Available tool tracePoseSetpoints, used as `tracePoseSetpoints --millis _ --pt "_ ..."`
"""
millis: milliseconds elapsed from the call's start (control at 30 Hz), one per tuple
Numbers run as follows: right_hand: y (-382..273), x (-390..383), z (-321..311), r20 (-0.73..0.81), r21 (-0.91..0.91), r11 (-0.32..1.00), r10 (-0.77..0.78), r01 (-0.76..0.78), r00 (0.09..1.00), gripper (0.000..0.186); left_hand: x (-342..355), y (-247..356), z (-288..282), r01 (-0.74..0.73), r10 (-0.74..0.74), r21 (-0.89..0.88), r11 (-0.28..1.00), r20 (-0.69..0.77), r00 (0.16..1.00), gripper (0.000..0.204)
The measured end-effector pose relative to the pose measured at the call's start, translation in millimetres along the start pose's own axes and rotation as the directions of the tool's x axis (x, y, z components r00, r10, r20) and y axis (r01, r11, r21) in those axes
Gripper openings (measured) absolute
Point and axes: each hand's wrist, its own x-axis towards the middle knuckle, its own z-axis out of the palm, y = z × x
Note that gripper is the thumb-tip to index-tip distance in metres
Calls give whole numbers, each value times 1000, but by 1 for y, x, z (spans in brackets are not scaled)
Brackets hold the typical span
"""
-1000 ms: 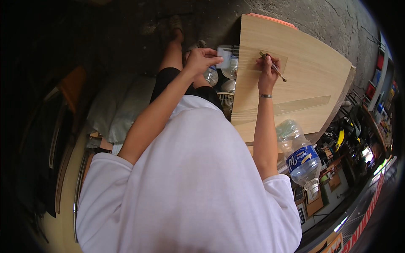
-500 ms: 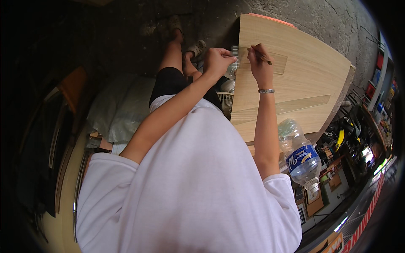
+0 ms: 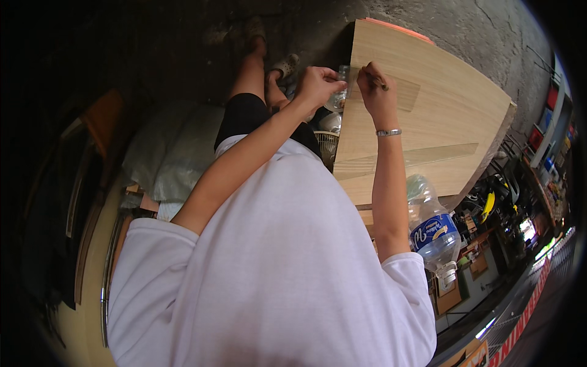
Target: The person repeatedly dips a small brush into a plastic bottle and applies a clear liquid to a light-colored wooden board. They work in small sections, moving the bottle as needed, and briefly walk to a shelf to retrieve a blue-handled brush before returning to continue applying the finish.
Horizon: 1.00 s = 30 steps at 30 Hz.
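My left hand (image 3: 319,85) is closed in a pinch at the near left end of a clear flat strip (image 3: 405,95), which looks like glass or plastic. This strip lies across the left edge of a pale wood-grain board (image 3: 446,116), partly sticking out past it. Just right of that edge, my right hand (image 3: 376,92) is closed around a slim pen-like tool (image 3: 383,85) with a brass-coloured end. Its tip is hidden by my fingers. A second, longer clear strip (image 3: 440,153) lies on the board nearer to me, passing beneath my right forearm.
A large clear plastic bottle with a blue label (image 3: 435,232) lies right of my right forearm. Below the board's left edge stands a ribbed basket (image 3: 326,144) with clear items. Grey plastic sheeting (image 3: 174,153) covers things at left. Clutter (image 3: 489,202) crowds the right side.
The tool in my right hand has tilted and shows shorter. My right fingers have drawn slightly up and left. My left hand keeps its pinch, and the whole view has shifted a little.
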Motion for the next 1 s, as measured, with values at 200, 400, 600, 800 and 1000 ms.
tracePoseSetpoints --millis 200,400,600,800,1000 --pt "-10 -62 8 12 1 997 84 -84 996 9 -5 7 -2 31 -30 -37 999 42 999 25" --pt "6 -56 -7 -177 371 910 263 -184 948 11 -17 19 -32 3 -3 -1 1000 84 996 27" --pt "31 -33 10 -256 645 755 360 -119 897 13 -10 6 -59 27 -29 34 999 69 997 28" --pt "38 -36 14 -265 653 748 373 -118 889 14 -13 0 -72 88 -70 -158 983 115 991 27" --pt "34 -33 11 -244 626 769 351 -129 904 12 -8 14 -20 -21 30 155 988 -52 998 28"
